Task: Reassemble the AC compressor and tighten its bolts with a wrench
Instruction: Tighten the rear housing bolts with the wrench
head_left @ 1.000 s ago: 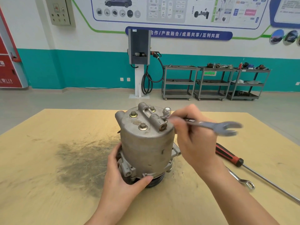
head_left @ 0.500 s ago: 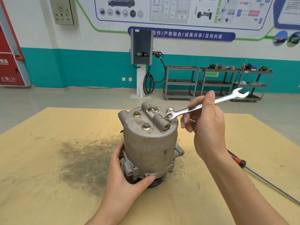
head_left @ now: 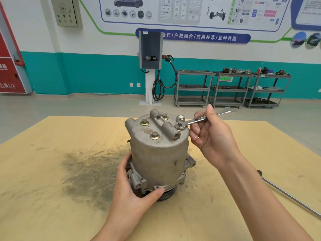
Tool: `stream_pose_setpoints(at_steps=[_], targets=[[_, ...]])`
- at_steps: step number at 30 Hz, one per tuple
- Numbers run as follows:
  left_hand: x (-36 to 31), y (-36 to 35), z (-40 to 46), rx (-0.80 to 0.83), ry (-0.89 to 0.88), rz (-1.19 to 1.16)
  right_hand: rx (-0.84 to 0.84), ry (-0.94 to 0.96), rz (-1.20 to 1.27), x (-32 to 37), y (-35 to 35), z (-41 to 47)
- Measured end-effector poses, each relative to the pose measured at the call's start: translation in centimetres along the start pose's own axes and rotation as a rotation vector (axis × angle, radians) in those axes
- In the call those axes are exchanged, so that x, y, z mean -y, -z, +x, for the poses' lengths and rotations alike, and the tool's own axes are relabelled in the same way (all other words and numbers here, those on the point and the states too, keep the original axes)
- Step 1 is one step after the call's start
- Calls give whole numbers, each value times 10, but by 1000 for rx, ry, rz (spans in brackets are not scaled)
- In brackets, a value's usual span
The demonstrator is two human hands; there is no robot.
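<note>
Since half a second ago the wrench (head_left: 199, 119) has swung lower, its free end dropping from a steep upward angle to a shallower one pointing right and away. Its near end sits on a bolt (head_left: 176, 126) at the right edge of the compressor's top face. The AC compressor (head_left: 159, 153) stands upright on end near the middle of the yellow table (head_left: 43, 197), pulley end down. Two more bolts (head_left: 144, 122) show on the left of the top face, beside a raised port block (head_left: 165, 126).

The right hand (head_left: 215, 136) holds the wrench shaft partway along, thumb on top and fingers curled beneath it, palm turned toward the compressor, forearm running in from the lower right. The left hand (head_left: 132, 192) grips the compressor's base from the near left, thumb pressed along the front flange, fingers wrapped round the far side out of sight.

A dark greasy smear (head_left: 86, 171) stains the table left of the compressor. A long metal rod (head_left: 293, 197) lies on the table at the right edge, behind the right forearm. Grey tool carts (head_left: 192, 87) stand against the teal wall beyond.
</note>
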State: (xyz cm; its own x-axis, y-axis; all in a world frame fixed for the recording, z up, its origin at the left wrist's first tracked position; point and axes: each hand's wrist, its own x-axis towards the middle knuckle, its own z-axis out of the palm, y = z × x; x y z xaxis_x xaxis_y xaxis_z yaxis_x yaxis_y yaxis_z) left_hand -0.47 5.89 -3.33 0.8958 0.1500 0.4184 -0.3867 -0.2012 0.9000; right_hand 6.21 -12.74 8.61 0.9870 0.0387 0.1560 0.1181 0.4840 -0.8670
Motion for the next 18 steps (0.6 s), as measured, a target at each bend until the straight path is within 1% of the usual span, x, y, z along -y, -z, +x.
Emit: stream_pose_setpoints(at_steps=[5,8,11,14,18], targets=[[0,0,0,-9,-12,8,49,-87,135,-2,4,4],[1,0,0,-7,-21,10,43,-75,188,-3,4,4],[2,0,0,-5,-24,11,13,26,109,-2,2,2],[3,0,0,-6,-19,9,-33,192,-8,-4,-4,-4],[4,1,0,-7,-19,16,-139,378,-76,-12,-12,-11]])
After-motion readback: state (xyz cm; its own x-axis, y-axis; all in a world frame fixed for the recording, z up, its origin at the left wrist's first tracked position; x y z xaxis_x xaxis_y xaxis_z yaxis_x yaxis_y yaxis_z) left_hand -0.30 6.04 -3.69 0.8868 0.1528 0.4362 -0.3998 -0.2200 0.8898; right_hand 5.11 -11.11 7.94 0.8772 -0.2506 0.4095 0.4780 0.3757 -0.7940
